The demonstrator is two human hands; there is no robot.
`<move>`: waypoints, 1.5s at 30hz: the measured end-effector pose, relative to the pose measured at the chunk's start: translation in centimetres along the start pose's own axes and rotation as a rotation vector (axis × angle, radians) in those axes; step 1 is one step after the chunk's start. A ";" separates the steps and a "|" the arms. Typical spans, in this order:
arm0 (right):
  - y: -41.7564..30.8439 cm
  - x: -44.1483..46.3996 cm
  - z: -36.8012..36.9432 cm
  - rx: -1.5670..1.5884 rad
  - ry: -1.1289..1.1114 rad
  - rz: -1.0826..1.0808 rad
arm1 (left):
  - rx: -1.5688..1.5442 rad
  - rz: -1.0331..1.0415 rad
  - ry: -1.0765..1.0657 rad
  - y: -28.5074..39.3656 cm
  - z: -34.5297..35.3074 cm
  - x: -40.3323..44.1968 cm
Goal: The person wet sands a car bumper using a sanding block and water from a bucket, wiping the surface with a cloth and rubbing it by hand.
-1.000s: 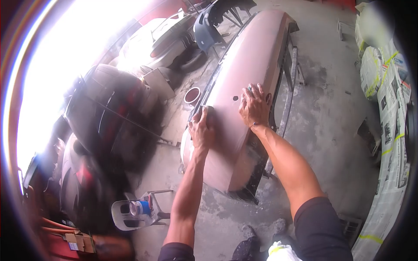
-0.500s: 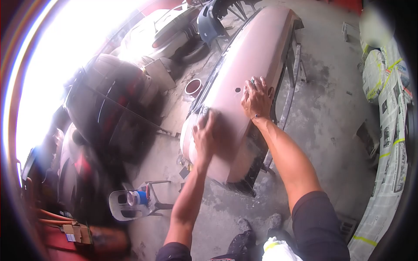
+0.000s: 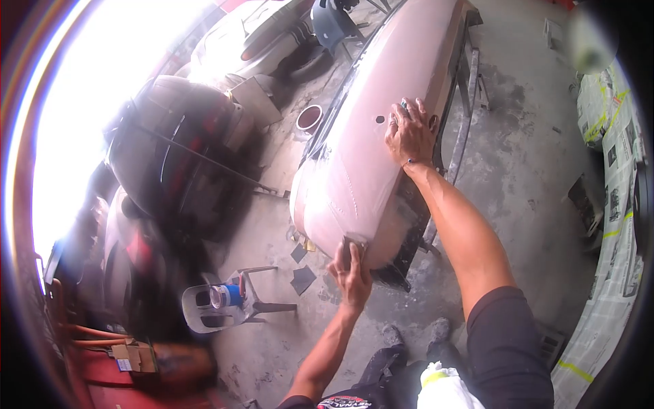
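Observation:
A pale pink car bumper (image 3: 388, 75) lies lengthwise on a metal stand, dusty and with a small dark hole in its upper face. My left hand (image 3: 351, 273) is at the bumper's near end, fingers closed on a small dark sanding pad (image 3: 354, 244) pressed against the surface. Much of the pad is hidden by the fingers. Fine wet-looking streaks run across the pink surface just beyond it. My right hand (image 3: 411, 133) lies flat on the bumper beside the hole, fingers extended, holding nothing.
A plastic chair (image 3: 197, 310) with a blue-and-white tub (image 3: 228, 295) stands left. Dark sheets (image 3: 302, 279) lie on the concrete floor by the bumper's near end. A round container (image 3: 309, 118) stands beyond. Cars fill the left; a newspaper-covered shape (image 3: 616, 225) lines the right.
My left hand has slid with the pad from the bumper's left side down to its near end. My right hand keeps its place by the hole. The view has shifted slightly.

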State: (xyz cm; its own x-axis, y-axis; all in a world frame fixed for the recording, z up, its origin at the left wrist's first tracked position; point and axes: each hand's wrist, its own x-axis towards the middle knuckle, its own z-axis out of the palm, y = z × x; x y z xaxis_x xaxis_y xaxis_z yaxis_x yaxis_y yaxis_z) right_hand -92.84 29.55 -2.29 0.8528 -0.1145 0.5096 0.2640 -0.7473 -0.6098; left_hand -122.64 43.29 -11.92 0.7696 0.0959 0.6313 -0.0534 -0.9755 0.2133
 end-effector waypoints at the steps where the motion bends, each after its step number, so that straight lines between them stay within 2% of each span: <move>1: 0.0 -0.1 0.0 0.002 0.001 -0.002 | 0.001 -0.001 0.003 -1.0 0.1 0.3; 3: 0.1 0.2 0.3 -0.007 -0.017 0.008 | -0.025 0.147 -0.058 -4.1 -0.1 2.9; 4: 0.1 0.7 0.5 -0.005 -0.009 0.010 | 0.014 0.093 -0.056 -4.9 -0.7 7.8; 5: 0.2 0.7 0.7 0.006 0.019 0.010 | -0.001 -0.102 -0.045 -6.8 0.0 11.7; 6: 0.3 0.1 0.8 0.016 0.032 0.002 | -0.003 -0.272 -0.177 -6.9 0.0 15.3; 8: 0.5 0.2 1.2 -0.006 0.043 -0.029 | 0.003 -0.233 -0.080 -6.4 -0.1 13.8; 10: 0.2 0.2 0.6 -0.026 0.012 0.000 | 0.071 -0.068 -0.015 -3.0 -1.1 7.0; 12: 0.2 0.4 0.4 -0.033 0.026 0.003 | -0.042 -0.120 0.042 0.3 0.1 -1.5; 13: 0.1 0.0 0.5 -0.039 0.020 -0.002 | -0.010 -0.080 0.023 -0.9 0.5 -1.7; 14: -0.1 -0.3 0.6 -0.039 0.010 -0.014 | 0.023 -0.046 0.009 -2.2 0.5 -1.4; 16: 0.0 0.2 0.5 -0.036 -0.006 0.013 | 0.001 0.020 0.042 -4.6 -0.5 6.8; 17: 0.3 -0.3 0.5 -0.046 -0.022 0.020 | 0.015 -0.126 -0.032 -5.9 -0.3 10.4; 18: 0.3 -0.3 0.6 -0.038 -0.008 0.010 | -0.013 -0.174 -0.116 -7.5 0.4 13.7; 19: 0.1 0.1 0.5 -0.028 0.022 -0.003 | -0.008 -0.301 -0.129 -6.4 0.2 14.9; 20: 0.0 0.1 0.4 -0.032 0.019 -0.005 | -0.011 -0.305 -0.131 -5.6 -0.1 13.6; 22: 0.1 0.0 0.5 -0.050 0.032 -0.013 | 0.016 -0.114 -0.021 -2.6 -1.1 8.4; 24: 0.5 0.4 1.0 -0.061 0.063 -0.014 | -0.006 -0.024 -0.024 1.0 -0.3 -0.1; 26: 0.4 0.2 1.1 -0.039 0.052 -0.004 | 0.016 0.134 -0.049 -1.1 -0.2 1.1; 27: 0.4 0.3 1.3 -0.034 0.040 0.010 | -0.015 0.224 -0.036 -1.6 -1.0 5.3; 28: 0.6 0.3 1.5 -0.038 0.037 0.019 | 0.029 0.215 -0.085 -2.5 -1.7 10.1; 29: 0.8 0.1 1.6 -0.027 0.046 -0.005 | 0.015 0.106 -0.165 -5.0 0.1 13.4; 30: 0.8 0.2 1.5 -0.016 0.069 -0.035 | 0.005 -0.054 -0.210 -4.4 -0.2 17.9; 31: 0.6 0.3 1.2 -0.021 0.077 -0.040 | 0.078 -0.127 -0.128 -5.0 1.9 19.8; 34: 0.2 0.1 0.7 -0.043 0.083 -0.028 | -0.023 -0.079 -0.182 -3.8 0.9 14.7; 36: 0.3 0.2 0.9 -0.029 0.075 -0.021 | 0.079 0.094 -0.047 1.8 -0.2 6.6; 37: 0.4 0.1 1.1 -0.033 0.104 -0.038 | 0.084 0.087 -0.053 1.7 -0.6 5.9; 39: 0.4 0.2 1.0 -0.029 0.088 -0.020 | -0.007 0.204 -0.136 1.4 -0.6 7.2; 40: 0.2 0.3 1.2 -0.022 0.065 0.015 | -0.015 0.216 -0.138 -0.1 0.5 10.6; 42: -0.1 -0.3 0.6 -0.012 0.036 0.004 | -0.010 0.061 -0.232 -3.2 1.7 19.3; 43: -0.3 -0.4 0.3 -0.036 0.002 0.012 | 0.075 -0.162 -0.194 -2.4 2.7 22.2; 45: -0.1 -0.4 -0.3 -0.064 -0.022 0.026 | 0.033 -0.093 -0.201 -2.8 2.9 20.8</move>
State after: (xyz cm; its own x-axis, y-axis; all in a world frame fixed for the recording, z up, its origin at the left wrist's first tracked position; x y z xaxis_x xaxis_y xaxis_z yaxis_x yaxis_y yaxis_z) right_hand -93.35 29.51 -2.26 0.8688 -0.1209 0.4801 0.2127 -0.7845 -0.5826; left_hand -104.65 47.44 -1.55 0.8817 0.1475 0.4481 0.0420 -0.9706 0.2369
